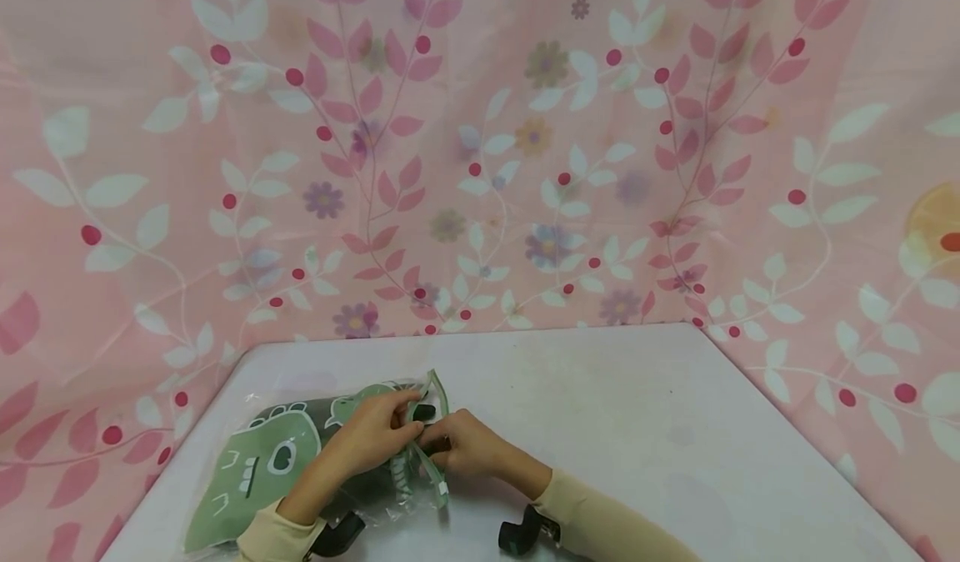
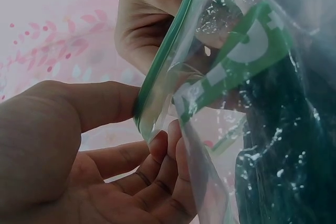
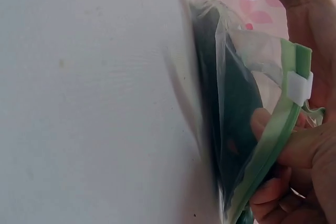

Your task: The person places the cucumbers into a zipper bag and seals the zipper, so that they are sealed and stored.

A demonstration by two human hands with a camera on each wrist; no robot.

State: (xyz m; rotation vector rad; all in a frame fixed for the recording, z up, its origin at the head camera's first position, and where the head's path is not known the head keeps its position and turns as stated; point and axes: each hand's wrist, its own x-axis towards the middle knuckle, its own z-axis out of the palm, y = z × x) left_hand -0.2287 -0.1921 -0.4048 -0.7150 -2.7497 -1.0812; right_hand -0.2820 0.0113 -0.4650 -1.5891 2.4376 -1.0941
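A clear zip bag (image 1: 375,512) with a green zip strip lies on the left of the table, holding folded green cloth with a cartoon face print (image 1: 281,454). At its mouth, my left hand (image 1: 371,435) pinches the edge; in the left wrist view the thumb (image 2: 107,103) presses the green strip (image 2: 165,51), fingers curled behind. Close by, my right hand (image 1: 472,447) grips the strip's near part between thumb and fingers, also seen in the right wrist view (image 3: 310,156). A white slider (image 3: 300,87) sits toward one end of the strip. The mouth gapes partly.
A white table (image 1: 600,429) extends right of the bag. Behind it hangs a pink curtain (image 1: 510,162) printed with leaves and flowers. Dark wrist-worn devices, one at the right wrist (image 1: 521,535) and one at the left wrist (image 1: 339,535), are near the table's front.
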